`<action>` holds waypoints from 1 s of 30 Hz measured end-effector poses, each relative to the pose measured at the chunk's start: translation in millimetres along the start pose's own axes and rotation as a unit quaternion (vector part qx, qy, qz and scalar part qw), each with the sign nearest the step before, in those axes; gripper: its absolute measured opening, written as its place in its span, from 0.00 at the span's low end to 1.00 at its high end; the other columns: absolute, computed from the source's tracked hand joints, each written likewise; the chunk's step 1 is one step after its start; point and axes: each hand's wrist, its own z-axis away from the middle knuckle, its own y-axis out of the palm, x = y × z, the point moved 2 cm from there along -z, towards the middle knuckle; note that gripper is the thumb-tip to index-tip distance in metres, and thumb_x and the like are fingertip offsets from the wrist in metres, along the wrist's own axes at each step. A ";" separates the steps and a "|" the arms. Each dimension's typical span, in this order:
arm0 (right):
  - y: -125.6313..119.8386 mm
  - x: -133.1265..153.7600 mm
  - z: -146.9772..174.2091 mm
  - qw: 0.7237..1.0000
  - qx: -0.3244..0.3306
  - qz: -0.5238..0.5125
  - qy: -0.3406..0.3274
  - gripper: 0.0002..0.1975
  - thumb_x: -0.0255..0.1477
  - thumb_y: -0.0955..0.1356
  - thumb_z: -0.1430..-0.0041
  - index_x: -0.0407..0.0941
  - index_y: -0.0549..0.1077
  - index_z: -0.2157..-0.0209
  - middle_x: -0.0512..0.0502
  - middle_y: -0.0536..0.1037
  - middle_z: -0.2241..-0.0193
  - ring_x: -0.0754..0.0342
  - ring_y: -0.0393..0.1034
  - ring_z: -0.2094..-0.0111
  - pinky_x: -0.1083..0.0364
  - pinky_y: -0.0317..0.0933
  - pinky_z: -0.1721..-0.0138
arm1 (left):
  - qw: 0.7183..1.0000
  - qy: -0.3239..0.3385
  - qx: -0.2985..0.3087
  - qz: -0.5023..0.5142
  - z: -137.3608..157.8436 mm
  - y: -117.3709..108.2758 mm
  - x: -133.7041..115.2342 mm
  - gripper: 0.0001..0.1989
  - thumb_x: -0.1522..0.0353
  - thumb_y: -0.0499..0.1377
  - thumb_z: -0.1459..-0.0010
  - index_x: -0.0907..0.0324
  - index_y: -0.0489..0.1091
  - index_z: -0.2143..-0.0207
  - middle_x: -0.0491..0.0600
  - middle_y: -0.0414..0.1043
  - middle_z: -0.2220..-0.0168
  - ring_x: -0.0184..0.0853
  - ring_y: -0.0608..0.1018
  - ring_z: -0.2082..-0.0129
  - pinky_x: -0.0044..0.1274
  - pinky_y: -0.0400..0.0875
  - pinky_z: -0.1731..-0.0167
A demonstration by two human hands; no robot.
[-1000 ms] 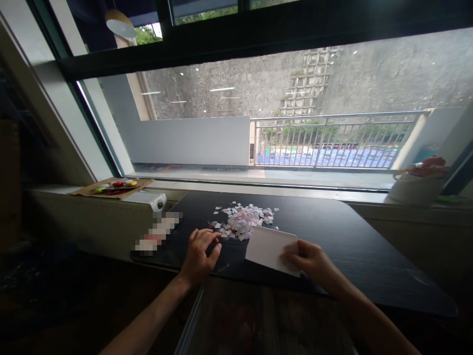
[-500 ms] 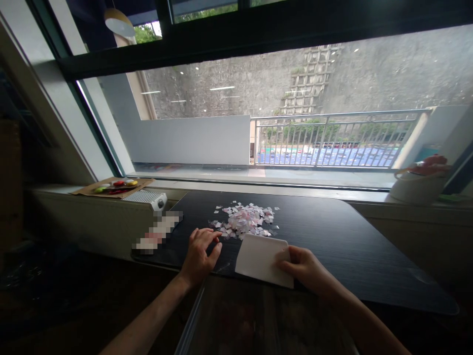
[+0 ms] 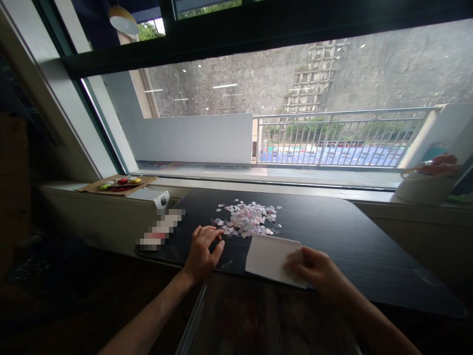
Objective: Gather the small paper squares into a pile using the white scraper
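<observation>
Nearest, below the worktop edge: a clear-sided container [image 3: 194, 310], contents too dim to tell. Next, right hand [image 3: 318, 270], grip pinched on the right end of a white card [image 3: 271, 259]; card just in front of a heap of paper scraps [image 3: 247, 219], near the front edge of the worktop [image 3: 340, 241], exact height above it hard to tell. Left hand [image 3: 205, 246], grip slack and unclosed, nothing visibly held, fingertips just beside the heap's near left margin. Apparent step: gathering scraps with the card. For a clean result, in judgement: keep the card's long edge low and flush, move in short, slow strokes, fence the left flank with the free fingers; loose scraps probably prone to slipping under a raised edge.

Counts, near to far: container, one; hands, two; card, one; pixelated item [image 3: 160, 231] at the worktop's left end, one; heap, one, with scraps too many and overlapped to count. Farther: knobbed box [image 3: 153, 196], one; brown sheet [image 3: 88, 187], one, bearing several coloured pieces [image 3: 122, 181], number unclear; pale vessel [image 3: 421, 188] at far right, one. Outside the window: railing [image 3: 330, 139], one.
</observation>
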 end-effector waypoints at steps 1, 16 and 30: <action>1.1 -1.0 0.7 1.000 0.009 -0.001 0.005 0.15 0.38 0.75 0.61 0.43 0.75 0.74 0.47 0.79 0.75 0.49 0.73 0.72 0.53 0.66 0.71 | 1.000 0.000 0.000 0.000 -0.2 -0.2 -0.1 0.12 0.66 0.51 0.43 0.56 0.69 0.59 0.47 0.73 0.66 0.40 0.71 0.54 0.40 0.53 0.45; -10.9 5.1 -14.4 0.985 -0.149 0.041 -0.071 0.16 0.41 0.72 0.56 0.43 0.75 0.69 0.45 0.80 0.73 0.48 0.74 0.70 0.52 0.67 0.68 | 0.999 -0.018 -0.030 -0.009 0.0 2.2 2.4 0.10 0.68 0.51 0.43 0.55 0.70 0.61 0.47 0.75 0.64 0.39 0.72 0.54 0.39 0.54 0.46; -18.2 16.8 -8.6 0.927 -0.168 0.302 -0.148 0.11 0.37 0.65 0.45 0.44 0.73 0.71 0.51 0.74 0.79 0.56 0.66 0.78 0.59 0.59 0.76 | 0.999 -0.002 -0.048 -0.011 -0.7 1.5 5.8 0.10 0.66 0.52 0.44 0.55 0.71 0.63 0.47 0.75 0.66 0.41 0.73 0.56 0.40 0.59 0.48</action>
